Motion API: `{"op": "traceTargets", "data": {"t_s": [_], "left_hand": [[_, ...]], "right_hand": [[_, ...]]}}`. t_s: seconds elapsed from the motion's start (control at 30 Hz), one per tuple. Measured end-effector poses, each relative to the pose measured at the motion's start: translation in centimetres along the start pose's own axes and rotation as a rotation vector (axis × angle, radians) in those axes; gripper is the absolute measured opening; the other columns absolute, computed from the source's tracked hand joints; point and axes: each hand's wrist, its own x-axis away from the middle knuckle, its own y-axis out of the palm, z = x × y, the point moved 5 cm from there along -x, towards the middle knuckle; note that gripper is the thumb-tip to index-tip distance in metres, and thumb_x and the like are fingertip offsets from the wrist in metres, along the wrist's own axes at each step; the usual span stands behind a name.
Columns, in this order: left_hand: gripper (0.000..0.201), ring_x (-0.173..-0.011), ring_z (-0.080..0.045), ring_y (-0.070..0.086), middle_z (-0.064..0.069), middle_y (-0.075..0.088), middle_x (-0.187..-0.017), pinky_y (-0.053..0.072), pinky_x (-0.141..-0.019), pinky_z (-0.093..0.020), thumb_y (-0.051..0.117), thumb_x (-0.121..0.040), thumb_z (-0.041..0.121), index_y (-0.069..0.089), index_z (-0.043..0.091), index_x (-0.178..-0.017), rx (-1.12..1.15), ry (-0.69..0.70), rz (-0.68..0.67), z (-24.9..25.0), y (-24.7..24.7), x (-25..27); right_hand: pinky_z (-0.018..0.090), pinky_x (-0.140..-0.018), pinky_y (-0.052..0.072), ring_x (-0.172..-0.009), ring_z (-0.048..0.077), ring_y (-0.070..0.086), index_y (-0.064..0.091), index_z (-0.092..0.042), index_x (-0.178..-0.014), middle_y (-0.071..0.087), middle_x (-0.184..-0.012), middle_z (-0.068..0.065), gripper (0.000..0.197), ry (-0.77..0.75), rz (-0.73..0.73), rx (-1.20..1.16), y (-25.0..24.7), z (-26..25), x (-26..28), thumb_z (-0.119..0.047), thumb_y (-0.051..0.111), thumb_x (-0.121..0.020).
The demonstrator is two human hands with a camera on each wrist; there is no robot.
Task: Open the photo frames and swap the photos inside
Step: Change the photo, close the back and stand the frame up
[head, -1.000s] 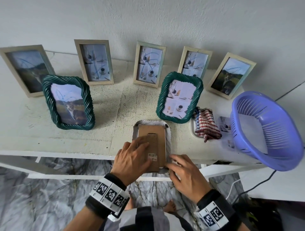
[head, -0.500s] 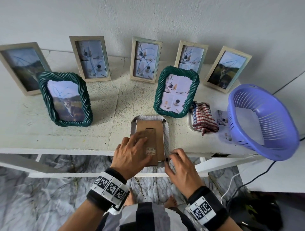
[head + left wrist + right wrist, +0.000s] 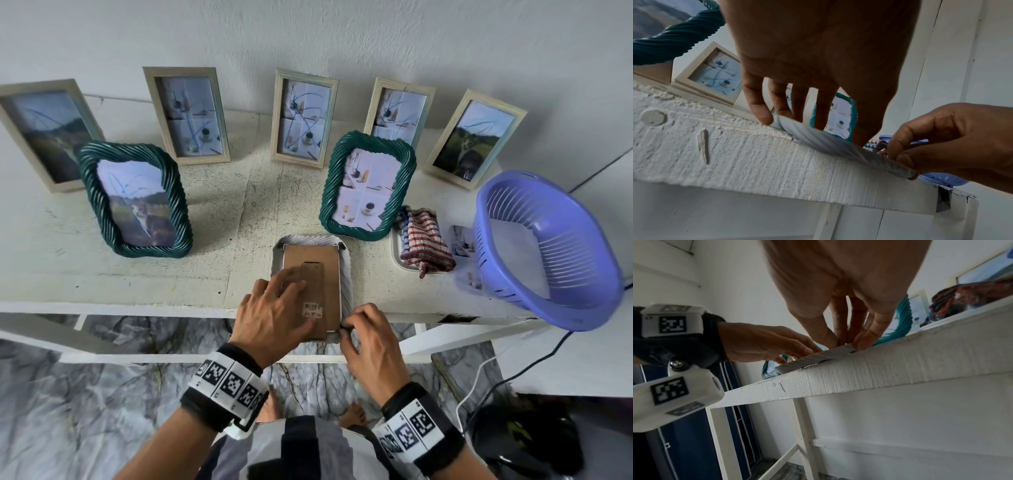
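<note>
A: So, what is the surface like?

B: A white desk (image 3: pixel 102 274) with rough, scuffed paint, standing against a white plastered wall (image 3: pixel 308 31); below it the floor (image 3: pixel 68 411) is grey marbled.

A: And the frame being opened?

B: A white twisted-rope frame (image 3: pixel 346 274) lies face down at the desk's front edge, its brown cardboard backing (image 3: pixel 318 260) up. The left hand (image 3: pixel 270 318) lies flat on the backing, fingers straight and spread. The right hand (image 3: pixel 370 339) has its fingers (image 3: pixel 867 335) curled, pinching at the frame's near right corner, where a small dark tab sits.

A: Around it?

B: Two green rope frames (image 3: pixel 135 198) stand behind, with five pale wooden frames (image 3: pixel 186 114) along the wall. To the right, a striped cloth (image 3: pixel 424 240) sits on a small white tray, loose photos (image 3: pixel 462 240) beside it, then a purple plastic basket (image 3: pixel 548 253) tilted at the desk's right end.
</note>
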Motion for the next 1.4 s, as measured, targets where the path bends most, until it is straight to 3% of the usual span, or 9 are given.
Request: {"op": "traceTargets", "data": {"t_s": [0.27, 0.43, 0.53, 0.7, 0.77, 0.83, 1.07, 1.4], "left_hand": [[0.074, -0.113, -0.020, 0.044, 0.010, 0.031, -0.147, 0.046, -0.090, -0.040, 0.055, -0.073, 0.075, 0.049, 0.029, -0.130, 0.006, -0.047, 0.018, 0.7, -0.1, 0.0], [0.083, -0.108, -0.022, 0.047, 0.009, 0.037, -0.142, 0.047, -0.085, -0.041, 0.040, -0.062, 0.081, 0.053, 0.028, -0.124, 0.006, -0.075, 0.047, 0.9, -0.1, -0.2], [0.081, -0.107, -0.022, 0.048, 0.008, 0.039, -0.141, 0.047, -0.085, -0.041, 0.042, -0.061, 0.080, 0.053, 0.029, -0.123, 0.005, -0.086, 0.059, 1.0, 0.0, -0.2], [0.077, -0.108, -0.021, 0.045, 0.008, 0.036, -0.141, 0.045, -0.086, -0.039, 0.055, -0.064, 0.077, 0.051, 0.028, -0.124, -0.024, -0.100, 0.051, 1.3, 0.1, -0.3], [0.080, -0.107, -0.021, 0.046, 0.008, 0.037, -0.140, 0.045, -0.084, -0.039, 0.049, -0.062, 0.079, 0.052, 0.028, -0.123, -0.030, -0.099, 0.066, 1.3, 0.1, -0.2], [0.081, -0.106, -0.022, 0.047, 0.008, 0.038, -0.140, 0.045, -0.081, -0.039, 0.046, -0.060, 0.080, 0.054, 0.027, -0.121, -0.025, -0.098, 0.083, 1.3, 0.1, -0.2], [0.077, -0.108, -0.021, 0.045, 0.008, 0.036, -0.141, 0.043, -0.083, -0.038, 0.059, -0.063, 0.076, 0.052, 0.028, -0.123, -0.015, -0.094, 0.083, 1.2, 0.4, -0.2], [0.083, -0.110, -0.018, 0.043, 0.011, 0.032, -0.142, 0.040, -0.087, -0.037, 0.045, -0.060, 0.082, 0.050, 0.031, -0.125, -0.012, -0.092, 0.064, 0.9, 0.5, -0.2]], "right_hand": [[0.017, -0.068, 0.045, -0.074, 0.009, 0.051, 0.062, -0.011, -0.079, 0.046, -0.093, -0.003, 0.013, 0.077, -0.006, -0.018, 0.0, 0.3, -0.4, -0.013, 0.075, -0.078], [0.025, -0.074, 0.047, -0.081, 0.016, 0.053, 0.058, -0.011, -0.080, 0.042, -0.094, -0.002, 0.011, 0.071, -0.151, 0.006, 0.1, 0.3, -1.4, -0.015, 0.068, -0.081], [0.026, -0.076, 0.047, -0.083, 0.018, 0.052, 0.056, -0.010, -0.081, 0.040, -0.095, -0.001, 0.010, 0.089, -0.182, 0.006, 0.2, 0.3, -1.6, -0.014, 0.066, -0.081], [0.027, -0.073, 0.046, -0.080, 0.016, 0.049, 0.052, -0.011, -0.080, 0.040, -0.093, -0.002, 0.012, 0.092, -0.131, -0.049, 0.4, 0.4, -1.1, -0.010, 0.064, -0.081], [0.025, -0.073, 0.044, -0.081, 0.016, 0.049, 0.053, -0.012, -0.081, 0.041, -0.094, -0.002, 0.012, 0.080, -0.105, -0.063, 0.3, 0.4, -0.8, -0.009, 0.064, -0.081], [0.022, -0.073, 0.043, -0.081, 0.016, 0.050, 0.054, -0.012, -0.083, 0.043, -0.095, -0.001, 0.012, 0.055, -0.087, -0.049, 0.2, 0.3, -0.6, -0.008, 0.065, -0.081], [0.013, -0.075, 0.038, -0.082, 0.011, 0.050, 0.065, -0.013, -0.086, 0.047, -0.094, -0.005, 0.007, 0.010, -0.065, -0.048, 0.1, 0.8, 0.0, -0.008, 0.069, -0.082], [0.017, -0.073, 0.043, -0.079, 0.011, 0.053, 0.062, -0.012, -0.082, 0.049, -0.091, -0.002, 0.008, 0.032, 0.007, -0.072, 0.4, 0.9, 0.3, -0.010, 0.070, -0.082]]}}
